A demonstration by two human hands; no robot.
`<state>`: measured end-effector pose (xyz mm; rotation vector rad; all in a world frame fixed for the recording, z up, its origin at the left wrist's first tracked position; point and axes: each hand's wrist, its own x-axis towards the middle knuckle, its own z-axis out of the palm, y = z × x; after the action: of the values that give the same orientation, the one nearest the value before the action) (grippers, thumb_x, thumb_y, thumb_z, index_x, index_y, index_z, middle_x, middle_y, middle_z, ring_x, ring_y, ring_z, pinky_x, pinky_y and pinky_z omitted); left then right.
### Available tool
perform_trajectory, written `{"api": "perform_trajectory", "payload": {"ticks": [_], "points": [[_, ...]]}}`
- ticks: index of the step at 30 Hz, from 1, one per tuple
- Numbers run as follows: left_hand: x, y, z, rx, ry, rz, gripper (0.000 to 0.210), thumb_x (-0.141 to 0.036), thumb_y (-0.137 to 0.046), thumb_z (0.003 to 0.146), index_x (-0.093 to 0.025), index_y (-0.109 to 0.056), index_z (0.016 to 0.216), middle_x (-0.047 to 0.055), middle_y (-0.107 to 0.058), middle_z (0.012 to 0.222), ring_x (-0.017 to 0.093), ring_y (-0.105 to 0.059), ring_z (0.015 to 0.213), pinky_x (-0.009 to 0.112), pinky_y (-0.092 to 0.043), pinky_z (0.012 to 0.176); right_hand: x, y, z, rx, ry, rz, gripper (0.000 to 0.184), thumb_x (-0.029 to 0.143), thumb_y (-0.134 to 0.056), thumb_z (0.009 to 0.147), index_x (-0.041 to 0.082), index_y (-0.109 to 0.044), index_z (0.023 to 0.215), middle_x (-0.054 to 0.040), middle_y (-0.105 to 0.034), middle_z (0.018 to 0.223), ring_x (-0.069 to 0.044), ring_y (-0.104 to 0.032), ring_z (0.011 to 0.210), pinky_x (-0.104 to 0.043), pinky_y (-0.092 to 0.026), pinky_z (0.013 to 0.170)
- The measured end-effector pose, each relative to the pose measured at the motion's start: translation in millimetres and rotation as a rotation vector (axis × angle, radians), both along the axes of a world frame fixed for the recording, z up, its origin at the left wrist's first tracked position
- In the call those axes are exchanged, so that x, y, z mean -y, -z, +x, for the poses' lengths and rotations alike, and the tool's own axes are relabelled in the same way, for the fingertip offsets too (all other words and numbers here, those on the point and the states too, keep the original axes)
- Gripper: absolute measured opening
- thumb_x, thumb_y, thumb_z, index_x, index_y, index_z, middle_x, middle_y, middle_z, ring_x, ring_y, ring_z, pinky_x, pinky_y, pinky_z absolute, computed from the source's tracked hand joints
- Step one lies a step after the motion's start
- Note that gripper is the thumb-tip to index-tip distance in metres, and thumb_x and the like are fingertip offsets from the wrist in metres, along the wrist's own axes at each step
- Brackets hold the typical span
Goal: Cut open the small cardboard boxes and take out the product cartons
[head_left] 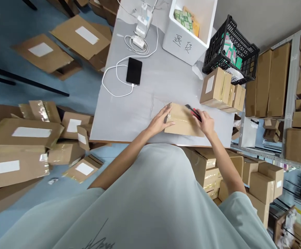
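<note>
A taped cardboard box [180,119] lies on the grey table near its front edge. My left hand [159,121] grips the box's left end, with thumb and fingers apart around the corner. In my right hand [205,122] is a black and red box cutter [194,112], its front end pointing up and left over the box's top. The fingers of that hand are closed round the handle, at the right end of the box. The blade itself is too small to make out.
On the table [163,83] are a black phone-like device [134,71] on a white cable, a power strip [144,22], a white bin [183,45], a black crate [216,52] and small cartons [214,88]. Opened boxes [23,133] cover the floor at left; shelves [290,93] stand at right.
</note>
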<state>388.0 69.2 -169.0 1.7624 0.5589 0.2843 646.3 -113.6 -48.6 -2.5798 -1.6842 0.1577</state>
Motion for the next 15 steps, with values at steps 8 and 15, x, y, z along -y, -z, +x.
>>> {"api": "perform_trajectory", "payload": {"ticks": [8,15], "points": [[8,14.5,6,0.101,-0.065,-0.080,0.101,-0.052,-0.087,0.094,-0.029,-0.039,0.180,0.013,-0.032,0.189,0.037,-0.031,0.175,0.054,-0.029,0.142,-24,-11.6,-49,0.168,-0.399,-0.400,0.056,0.024,-0.036,0.120,0.029,-0.051,0.174,-0.0137,-0.075,0.125,-0.023,-0.071,0.105,-0.027,-0.053,0.077],[11,18.1,7,0.134,-0.065,-0.112,0.102,-0.054,-0.088,0.093,-0.028,-0.040,0.179,0.014,-0.029,0.189,0.039,-0.029,0.176,0.057,-0.028,0.142,-25,-27.0,-59,0.183,-0.367,-0.511,0.060,0.019,-0.037,0.117,0.028,-0.046,0.176,-0.0158,-0.072,0.132,-0.027,-0.066,0.110,-0.032,-0.055,0.085]]}}
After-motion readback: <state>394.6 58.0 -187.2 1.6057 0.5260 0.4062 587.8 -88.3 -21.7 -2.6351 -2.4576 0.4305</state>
